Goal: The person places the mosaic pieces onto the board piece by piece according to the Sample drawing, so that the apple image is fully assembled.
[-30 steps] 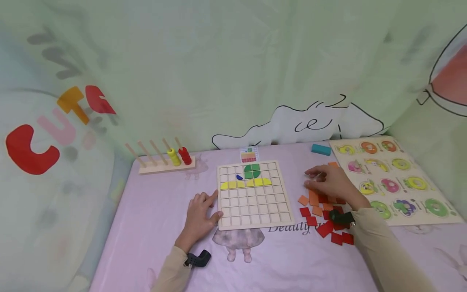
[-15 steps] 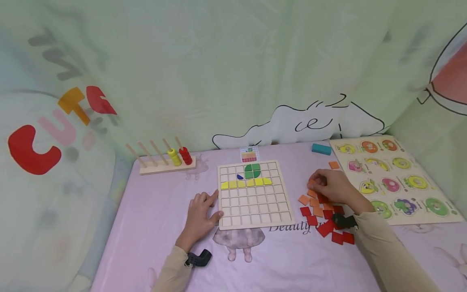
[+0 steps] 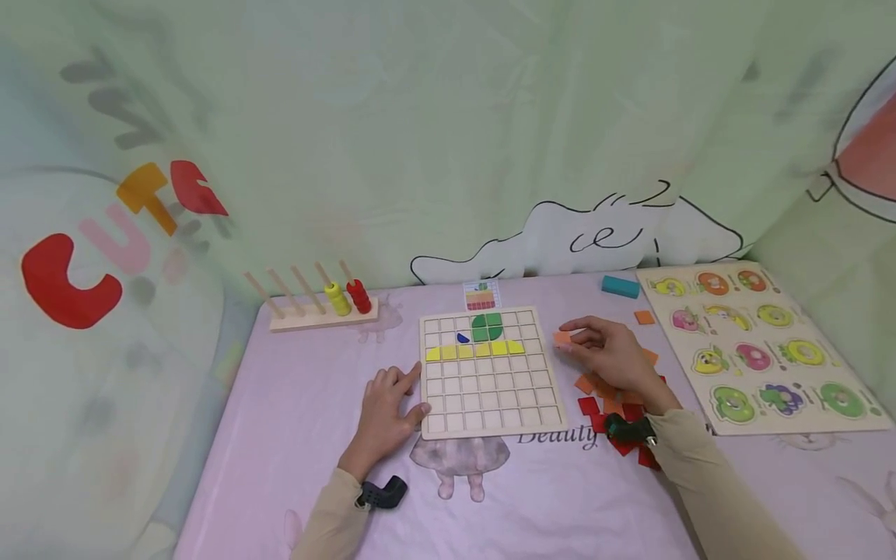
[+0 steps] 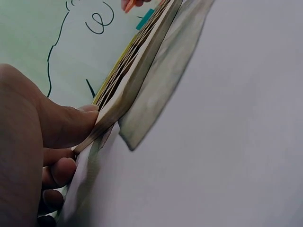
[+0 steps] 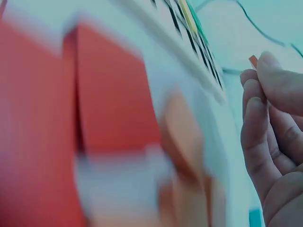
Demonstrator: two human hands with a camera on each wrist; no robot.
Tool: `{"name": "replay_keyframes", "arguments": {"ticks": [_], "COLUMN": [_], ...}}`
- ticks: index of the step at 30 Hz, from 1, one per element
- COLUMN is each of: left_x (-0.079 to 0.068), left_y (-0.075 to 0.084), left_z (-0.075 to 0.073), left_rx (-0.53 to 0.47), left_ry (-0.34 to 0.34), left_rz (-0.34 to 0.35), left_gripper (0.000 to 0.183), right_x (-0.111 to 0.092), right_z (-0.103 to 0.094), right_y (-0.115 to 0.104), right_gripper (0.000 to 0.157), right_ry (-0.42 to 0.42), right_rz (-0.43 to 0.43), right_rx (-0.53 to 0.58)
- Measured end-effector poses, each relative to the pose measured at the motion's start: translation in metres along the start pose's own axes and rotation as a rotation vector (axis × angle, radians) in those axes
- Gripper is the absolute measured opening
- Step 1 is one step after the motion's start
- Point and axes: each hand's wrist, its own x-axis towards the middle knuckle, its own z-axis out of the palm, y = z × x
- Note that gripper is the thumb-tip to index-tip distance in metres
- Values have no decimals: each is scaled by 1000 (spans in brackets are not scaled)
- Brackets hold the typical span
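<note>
In the head view, a wooden grid board point(image 3: 500, 386) lies mid-table, bearing a yellow row of tiles point(image 3: 483, 351), green rounded tiles point(image 3: 488, 327) and a small blue tile point(image 3: 463, 337). My left hand point(image 3: 381, 420) rests at its left edge, the index finger and thumb touching it at separate spots. Just right of the board, my right hand point(image 3: 607, 354) pinches an orange square tile point(image 3: 562, 339) between thumb and fingers. The right wrist view shows this tile point(image 5: 253, 61) only in part, past the thumb. Loose red tiles point(image 3: 589, 406) and orange tiles point(image 3: 585, 382) lie under the right hand and wrist, partly hidden.
A small pattern card point(image 3: 481, 295) lies behind the board. Back left stands a peg stand point(image 3: 323, 315) with yellow and red beads. A teal block point(image 3: 620, 286), a lone orange tile point(image 3: 644, 317) and a fruit puzzle board point(image 3: 759, 350) are on the right.
My right hand has picked an orange tile from the pile and carried it left toward the board. The left hand has stayed at the board's edge.
</note>
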Motion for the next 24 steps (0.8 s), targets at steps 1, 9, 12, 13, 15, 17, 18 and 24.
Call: {"name": "replay_keyframes", "arguments": {"ticks": [1, 9, 12, 13, 15, 17, 18, 24], "left_x": [0, 1, 2, 3, 3, 3, 3, 1], "left_y": [0, 2, 3, 4, 5, 5, 5, 1], "left_z": [0, -1, 0, 0, 0, 0, -1, -2], "left_rx": [2, -9, -9, -11, -22, -23, -23, -6], "left_ry": [-2, 4, -3, -5, -11, -11, -9, -8], "left_rz": [1, 10, 14, 17, 16, 14, 13, 2], "left_gripper": [68, 69, 68, 68, 68, 68, 68, 69], "right_x": [1, 15, 19, 20, 20, 19, 19, 14], "right_z": [5, 61, 74, 76, 78, 76, 74, 61], "right_y": [-4, -39, -49, -51, -52, -52, -51, -42], "right_gripper": [40, 31, 28, 28, 27, 27, 27, 27], "right_ry": [-13, -37, -47, -46, -36, -29, -29, -48], "right_rz": [2, -111, -150, -152, -151, -150, -147, -101], "right_rx": [12, 70, 61, 52, 23, -10, -20, -83]}}
